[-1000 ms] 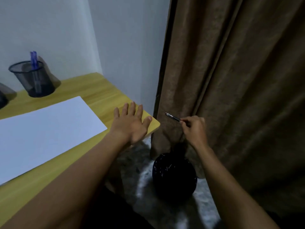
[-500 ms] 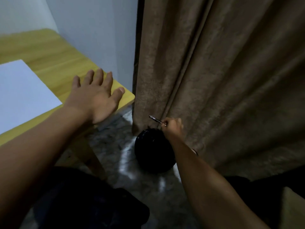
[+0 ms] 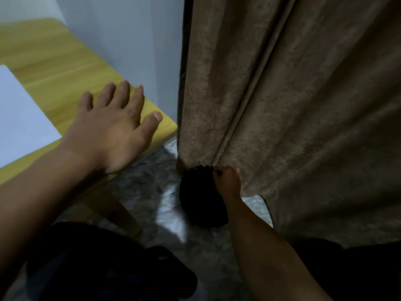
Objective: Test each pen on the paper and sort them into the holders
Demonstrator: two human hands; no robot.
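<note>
My right hand [image 3: 227, 181] reaches down to the floor and pinches a dark pen [image 3: 206, 166] at the top rim of a black bin [image 3: 199, 198] lined with a black bag. Only the pen's silver tip and a short length show above the bin. My left hand [image 3: 112, 129] lies flat with fingers spread on the right corner of the yellow wooden table [image 3: 65, 68]. A white sheet of paper [image 3: 19, 118] lies on the table to the left of that hand. The pen holders are out of view.
A brown curtain [image 3: 303, 105] hangs right behind the bin and reaches the floor. A pale wall [image 3: 130, 40] stands behind the table. The grey marbled floor [image 3: 156, 192] shows beside a wooden table leg [image 3: 121, 211]. My dark-clad legs fill the bottom.
My right hand has dropped with the pen from table height down to the bin's rim. The view has swung right and down, so the mesh holder has left the frame. My left hand has stayed put.
</note>
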